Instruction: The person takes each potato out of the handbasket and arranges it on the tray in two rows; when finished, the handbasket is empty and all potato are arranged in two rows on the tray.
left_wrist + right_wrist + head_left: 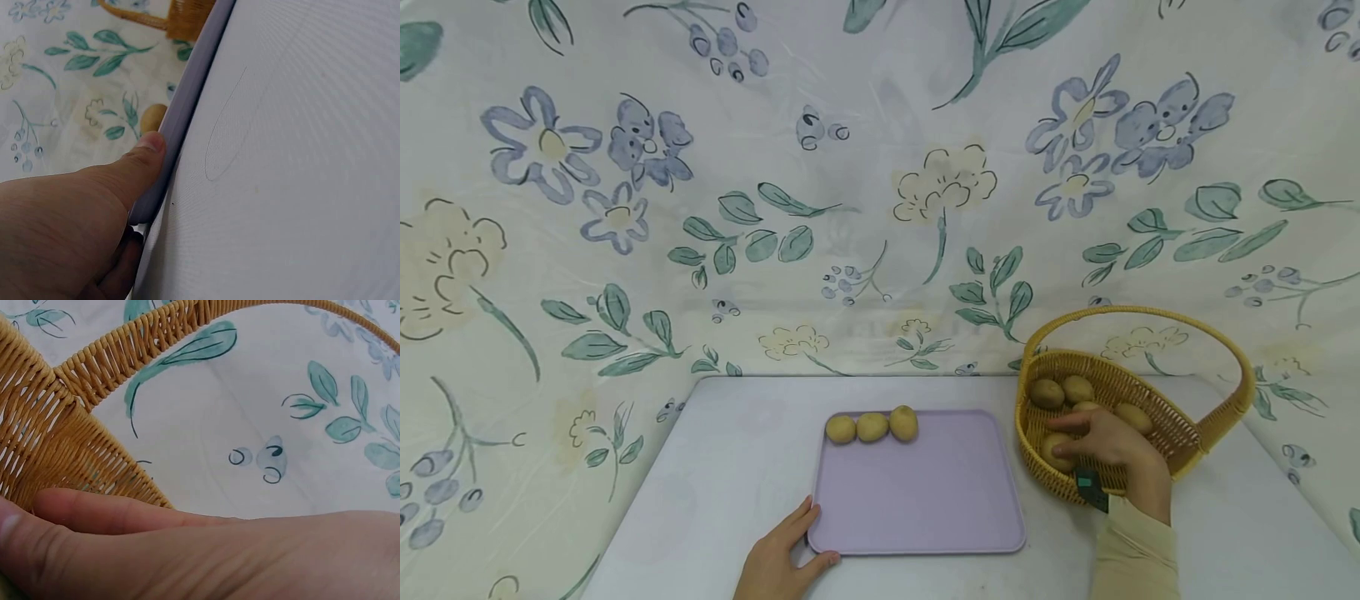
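A lilac tray [917,492] lies on the white table. Its front left corner is held by my left hand [781,557], thumb along the front edge and fingers along the left side. In the left wrist view the thumb [149,145] presses against the tray's rim [187,94]. Three potatoes [872,427] sit in a row at the tray's back left. My right hand [1108,437] reaches into a wicker basket [1037,467], fingers fairly straight, its thumb over a potato [1060,457]. The right wrist view hides that potato behind the hand [156,550].
Several more potatoes [1047,393] lie in the basket, at the table's right. The basket's tall handle [1138,311] arches above it. A floral cloth [880,208] hangs behind the white table [700,467].
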Available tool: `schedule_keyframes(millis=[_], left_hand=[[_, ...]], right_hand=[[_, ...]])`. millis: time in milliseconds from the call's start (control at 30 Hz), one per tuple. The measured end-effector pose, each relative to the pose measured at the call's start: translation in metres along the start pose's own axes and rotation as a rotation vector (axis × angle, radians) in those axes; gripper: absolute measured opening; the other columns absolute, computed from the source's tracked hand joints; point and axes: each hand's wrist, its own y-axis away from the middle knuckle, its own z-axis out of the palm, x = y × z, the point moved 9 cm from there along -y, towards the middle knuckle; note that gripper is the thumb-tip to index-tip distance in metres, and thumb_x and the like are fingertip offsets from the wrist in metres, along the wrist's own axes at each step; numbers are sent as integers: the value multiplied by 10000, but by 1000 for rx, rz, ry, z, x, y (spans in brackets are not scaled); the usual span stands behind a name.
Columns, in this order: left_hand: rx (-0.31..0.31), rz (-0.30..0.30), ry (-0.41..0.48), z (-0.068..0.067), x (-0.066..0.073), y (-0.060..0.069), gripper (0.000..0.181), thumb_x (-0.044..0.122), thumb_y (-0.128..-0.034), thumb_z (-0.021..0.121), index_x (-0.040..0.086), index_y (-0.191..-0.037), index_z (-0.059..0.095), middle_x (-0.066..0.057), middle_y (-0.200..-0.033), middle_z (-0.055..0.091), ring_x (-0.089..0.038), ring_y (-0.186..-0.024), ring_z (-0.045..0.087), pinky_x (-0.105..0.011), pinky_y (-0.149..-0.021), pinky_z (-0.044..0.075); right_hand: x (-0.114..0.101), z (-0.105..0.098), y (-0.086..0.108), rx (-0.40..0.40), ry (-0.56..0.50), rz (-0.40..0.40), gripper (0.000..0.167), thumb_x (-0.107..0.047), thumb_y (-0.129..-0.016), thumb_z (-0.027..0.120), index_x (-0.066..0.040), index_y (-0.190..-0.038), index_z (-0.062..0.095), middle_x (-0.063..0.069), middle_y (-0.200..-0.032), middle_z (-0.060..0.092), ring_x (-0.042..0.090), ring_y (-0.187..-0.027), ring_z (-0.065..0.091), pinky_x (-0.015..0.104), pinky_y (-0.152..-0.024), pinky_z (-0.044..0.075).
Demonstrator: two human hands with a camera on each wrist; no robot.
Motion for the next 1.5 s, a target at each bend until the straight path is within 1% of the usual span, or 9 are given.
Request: schedule_keyframes(millis=[200,333,500,600,700,933,1133,1333,1500], left_hand=[[20,37,3,-1,2,0,770,528,-710,875,70,-1302,695,-93,-1386,668,-317,-1242,664,-472,-1017,573],[21,20,15,-1,0,-1,756,493,-708,887,70,-1304,692,-87,-1390,664,-306,-1251,660,-465,-1026,570],[20,15,13,0,-2,-2,751,473,-711,889,66,-1309,687,-88,-1400,655,-309,-1261,653,-466,-1030,568],[16,13,19,0,-1,-2,755,484,-716,882,66,-1313,685,-91,-1405,652,-313,-1265,650,-472,-1035,564],[12,7,30,0,-1,-2,757,490,-720,877,70,-1318,681,-90,-1410,647,-315,-1271,646,-475,-1041,559],[5,-2,32,0,-2,-2,756,485,-721,880,75,-1324,679,-85,-1417,643,-310,-1278,642,-472,-1046,557],[11,7,28,0,-1,-2,754,467,-713,890,65,-1316,683,-85,-1409,649,-309,-1266,650,-469,-1035,564],[25,13,21,-1,0,-1,752,467,-703,897,67,-1305,691,-81,-1397,658,-305,-1253,659,-464,-1023,572],[37,39,20,-2,2,1,754,491,-704,891,64,-1294,699,-86,-1382,670,-314,-1235,668,-471,-1006,580]], right_hand=[[1,2,-1,-9,12,-11,492,-322,-850,837,-57,-1250,729,199,-1324,673,417,-1282,561,325,-978,526],[0,2,-1,-19,2,-2,486,-302,-858,831,-55,-1263,722,199,-1336,667,397,-1289,555,336,-990,524],[-1,1,0,-21,6,15,483,-304,-871,820,-51,-1269,717,236,-1356,645,468,-1333,514,493,-1063,514],[0,1,1,-17,-3,38,486,-326,-870,819,-61,-1266,721,275,-1395,604,521,-1375,454,600,-1105,467],[1,1,1,-19,3,48,484,-348,-878,810,-71,-1265,724,295,-1412,581,528,-1364,462,626,-1093,462],[3,0,1,-9,19,54,451,-362,-879,808,-100,-1241,744,202,-1342,666,395,-1291,563,455,-1047,506],[2,0,2,-5,19,43,436,-347,-856,830,-100,-1209,760,184,-1296,684,347,-1237,593,383,-1005,516],[2,4,1,-30,-23,0,421,-315,-828,856,-96,-1177,774,100,-1209,731,143,-1096,630,178,-885,523],[3,8,0,-44,-43,-28,424,-316,-821,860,-87,-1169,777,70,-1165,743,12,-997,623,138,-843,527]])
